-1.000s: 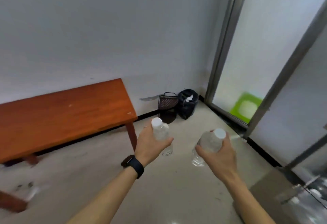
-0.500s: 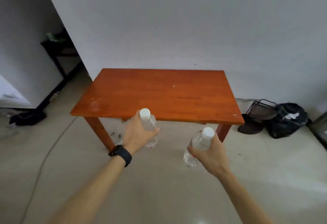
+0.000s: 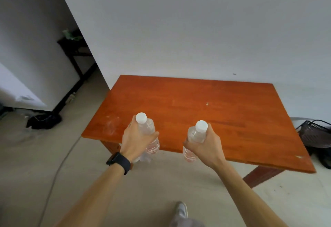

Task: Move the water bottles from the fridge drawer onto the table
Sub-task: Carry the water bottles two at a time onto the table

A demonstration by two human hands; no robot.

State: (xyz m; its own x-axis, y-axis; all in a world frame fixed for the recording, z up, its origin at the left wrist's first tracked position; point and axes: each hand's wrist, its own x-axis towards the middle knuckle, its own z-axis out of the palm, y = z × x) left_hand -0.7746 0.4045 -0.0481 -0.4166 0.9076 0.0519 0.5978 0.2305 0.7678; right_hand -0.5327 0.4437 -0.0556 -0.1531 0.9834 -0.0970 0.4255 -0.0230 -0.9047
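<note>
My left hand (image 3: 135,141) grips a clear water bottle (image 3: 147,130) with a white cap, held upright over the near edge of the orange wooden table (image 3: 206,112). My right hand (image 3: 207,145) grips a second clear water bottle (image 3: 196,134) with a white cap, also upright, at the table's near edge a little to the right. Both bottles hang in the air, their bases below the level of the tabletop edge. A black watch sits on my left wrist. The fridge drawer is out of view.
The table stands against a white wall. A dark wire basket (image 3: 317,133) sits on the floor to its right. A black object (image 3: 43,119) and a cable (image 3: 59,165) lie on the floor at left. My shoe (image 3: 181,210) shows at the bottom.
The view swung left and closer to the table, which now fills the middle. Both hands, each still holding its bottle, have come up to the table's near edge.
</note>
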